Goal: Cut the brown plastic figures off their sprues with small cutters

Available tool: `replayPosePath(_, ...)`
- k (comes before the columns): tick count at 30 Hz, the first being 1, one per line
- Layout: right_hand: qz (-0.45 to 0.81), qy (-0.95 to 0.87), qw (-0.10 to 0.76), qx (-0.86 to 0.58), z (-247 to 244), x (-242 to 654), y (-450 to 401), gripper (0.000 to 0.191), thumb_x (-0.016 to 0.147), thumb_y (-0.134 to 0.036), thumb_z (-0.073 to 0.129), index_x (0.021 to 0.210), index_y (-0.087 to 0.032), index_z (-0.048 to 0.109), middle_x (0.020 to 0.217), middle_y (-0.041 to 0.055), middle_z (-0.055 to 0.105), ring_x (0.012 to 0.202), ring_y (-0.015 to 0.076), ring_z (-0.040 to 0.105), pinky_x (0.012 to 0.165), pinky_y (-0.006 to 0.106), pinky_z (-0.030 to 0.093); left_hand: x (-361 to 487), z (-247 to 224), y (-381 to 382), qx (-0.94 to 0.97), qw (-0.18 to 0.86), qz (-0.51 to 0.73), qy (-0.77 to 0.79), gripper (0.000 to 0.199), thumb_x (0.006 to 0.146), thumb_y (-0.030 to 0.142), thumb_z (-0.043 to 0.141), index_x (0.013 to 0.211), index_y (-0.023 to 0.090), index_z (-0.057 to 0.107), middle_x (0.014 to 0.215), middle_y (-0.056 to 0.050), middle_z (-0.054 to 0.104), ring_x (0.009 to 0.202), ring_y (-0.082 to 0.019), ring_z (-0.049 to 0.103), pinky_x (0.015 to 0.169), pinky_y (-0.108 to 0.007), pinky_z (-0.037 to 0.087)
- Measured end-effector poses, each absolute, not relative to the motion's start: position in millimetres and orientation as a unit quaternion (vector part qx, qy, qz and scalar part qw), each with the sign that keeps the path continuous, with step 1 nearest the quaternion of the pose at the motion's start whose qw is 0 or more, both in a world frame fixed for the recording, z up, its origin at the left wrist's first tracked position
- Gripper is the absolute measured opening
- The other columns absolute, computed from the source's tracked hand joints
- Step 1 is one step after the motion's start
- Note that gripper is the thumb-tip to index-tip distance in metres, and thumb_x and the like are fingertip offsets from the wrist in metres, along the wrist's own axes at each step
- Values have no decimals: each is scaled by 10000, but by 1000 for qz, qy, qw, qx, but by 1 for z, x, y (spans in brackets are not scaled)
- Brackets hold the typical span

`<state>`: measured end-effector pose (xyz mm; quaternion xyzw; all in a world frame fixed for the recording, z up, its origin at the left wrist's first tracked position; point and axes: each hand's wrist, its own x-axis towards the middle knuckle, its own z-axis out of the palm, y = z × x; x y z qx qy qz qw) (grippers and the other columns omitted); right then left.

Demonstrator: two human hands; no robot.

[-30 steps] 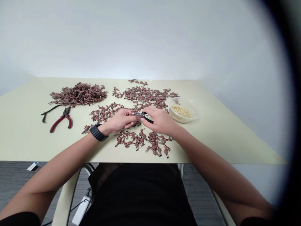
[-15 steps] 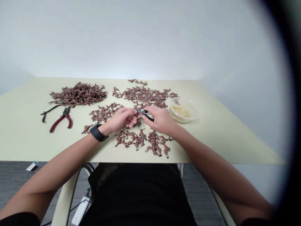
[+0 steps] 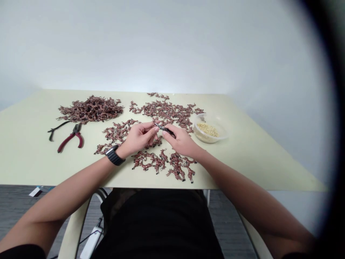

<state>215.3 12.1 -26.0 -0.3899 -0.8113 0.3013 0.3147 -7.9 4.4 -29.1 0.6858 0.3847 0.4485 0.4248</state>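
My right hand (image 3: 180, 139) is wrapped round small black-handled pliers (image 3: 170, 132), their metal jaws pointing left. At the jaw tips, my left hand (image 3: 141, 136) pinches thumb and fingers together; what lies between them is too small and too hidden to name. The left wrist wears a dark watch. Below and around both hands lie shiny brown animal figures (image 3: 178, 167) with dark feet, in loose groups. Beside the right hand stands a clear plastic tub (image 3: 223, 136) with many tiny gold-coloured pieces (image 3: 208, 129) in it.
A dense heap of brown figures (image 3: 91, 109) is at the back left, and another spread (image 3: 172, 109) lies behind my hands. Red-handled pliers (image 3: 70, 138) and a thin black bent piece (image 3: 58, 127) lie at left. The table's front edge is close to my body.
The black-handled pliers have turned and look closed up more in my right hand. My left hand has rolled, its thumb now stretched toward the jaw tips. The view has shifted slightly.
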Motion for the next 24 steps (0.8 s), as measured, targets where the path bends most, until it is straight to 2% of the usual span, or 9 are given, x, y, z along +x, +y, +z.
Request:
replayPosePath(5, 353, -790, 324, -382, -29, 213, 15, 297, 1057, -488, 465, 1028, -241, 628, 851, 0, 604, 737, 174, 526, 667, 309, 401, -6, -30, 3, 702, 371, 454, 403, 353, 976, 501, 687, 942, 154, 739, 718, -35, 706, 500, -94, 568, 496, -209, 490)
replayPosePath(11, 415, -763, 320, -378, -26, 212, 15, 326, 1064, -502, 445, 949, -235, 593, 801, -14, 507, 738, 163, 489, 701, 308, 424, -6, -28, 4, 709, 348, 449, 417, 377, 972, 509, 688, 819, 165, 690, 700, -40, 710, 502, -94, 567, 491, -205, 476)
replayPosePath(19, 368, -787, 327, -371, -31, 213, 21, 318, 1053, -490, 463, 981, -226, 625, 895, 24, 611, 848, 200, 541, 742, 325, 428, -5, -29, 3, 698, 368, 453, 415, 371, 977, 515, 679, 839, 170, 684, 702, -35, 707, 503, -99, 580, 496, -214, 480)
replayPosePath(24, 363, -785, 332, -378, -32, 214, 22, 325, 1050, -504, 466, 994, -230, 631, 907, 25, 620, 861, 202, 550, 750, 323, 429, -4, -25, 1, 695, 373, 450, 419, 364, 986, 517, 664, 887, 168, 701, 707, -35, 714, 504, -102, 580, 498, -216, 474)
